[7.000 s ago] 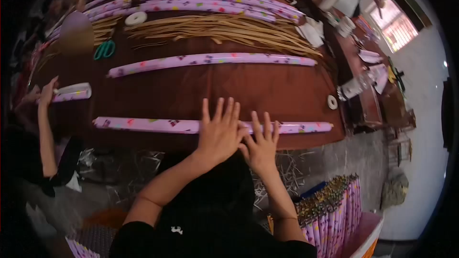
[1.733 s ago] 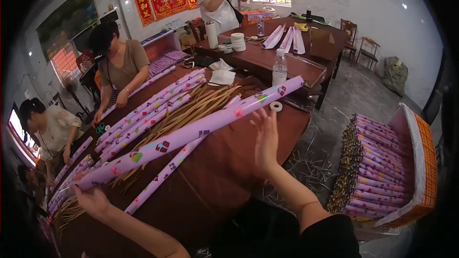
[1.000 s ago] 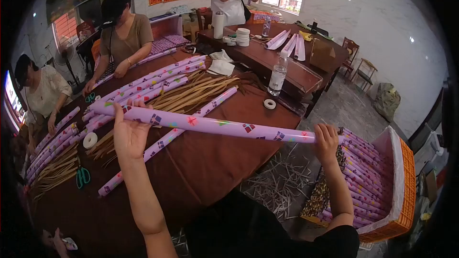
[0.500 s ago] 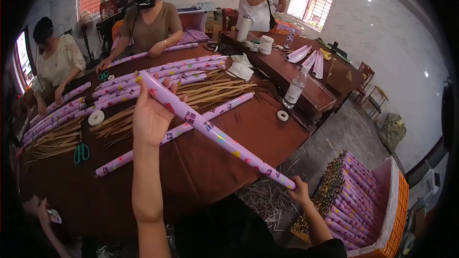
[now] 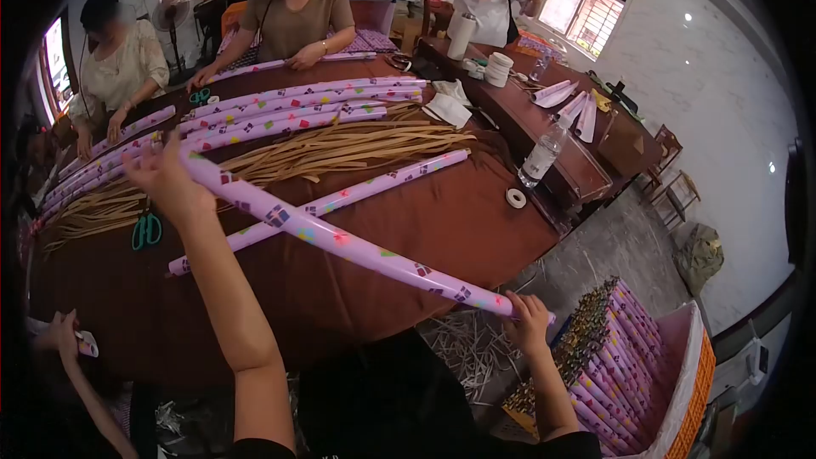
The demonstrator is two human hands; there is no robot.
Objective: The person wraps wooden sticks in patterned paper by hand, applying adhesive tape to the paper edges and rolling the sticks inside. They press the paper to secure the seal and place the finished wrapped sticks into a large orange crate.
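A long pink wrapping paper roll [image 5: 340, 240], printed with gift boxes and bright shapes, slants across in front of me above the brown tabletop. My right hand [image 5: 529, 321] is wrapped round its lower right end. At the upper left end, my left hand [image 5: 174, 187] has its fingers spread, the palm beside the roll's tip. Under the held roll, another pink roll [image 5: 408, 175] lies diagonally on the cloth. Behind my left hand are brown paper strips [image 5: 340, 149] and green-handled scissors [image 5: 147, 231].
An orange crate [image 5: 699, 391] of stacked rolls stands on the floor at right. A water bottle [image 5: 541, 155] and a white tape roll [image 5: 515, 198] are near the table's right side. Several people work around the tables; another person's hand [image 5: 64, 336] shows at lower left.
My left hand has moved left and off from under the roll, its fingers now spread. The roll's upper end has shifted left, while my right hand keeps its end. The view has turned slightly.
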